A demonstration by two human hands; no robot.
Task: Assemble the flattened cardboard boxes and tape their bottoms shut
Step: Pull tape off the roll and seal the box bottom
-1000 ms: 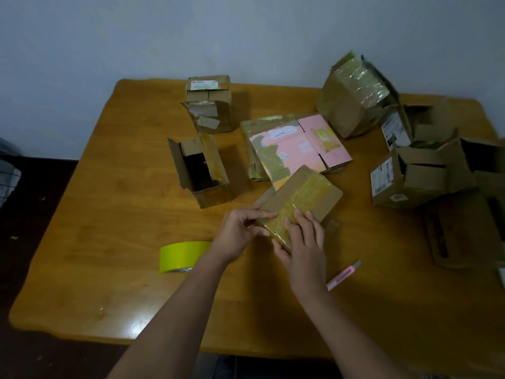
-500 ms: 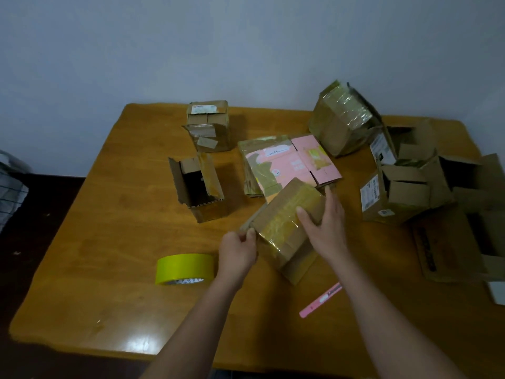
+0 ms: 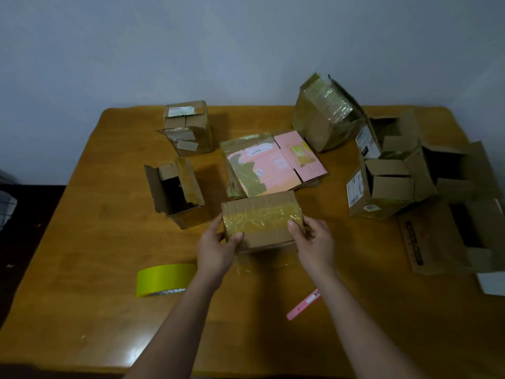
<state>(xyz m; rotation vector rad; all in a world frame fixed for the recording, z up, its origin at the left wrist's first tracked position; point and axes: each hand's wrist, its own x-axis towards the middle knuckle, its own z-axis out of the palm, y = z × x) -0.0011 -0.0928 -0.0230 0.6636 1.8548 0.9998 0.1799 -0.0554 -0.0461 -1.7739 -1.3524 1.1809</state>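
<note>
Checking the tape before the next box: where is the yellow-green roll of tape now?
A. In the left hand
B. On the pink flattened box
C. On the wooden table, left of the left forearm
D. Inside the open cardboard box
C: the yellow-green roll of tape lies on the wooden table beside the left forearm, while both hands grip the taped cardboard box.

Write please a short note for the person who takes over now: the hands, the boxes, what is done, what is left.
Left hand and right hand grip the ends of the taped box, which looks squared up, on the table.
Tape roll lies left of the arms, pink cutter right.
Done, it seems: open boxes at right.
Left: the flat pink box stack behind.
</note>
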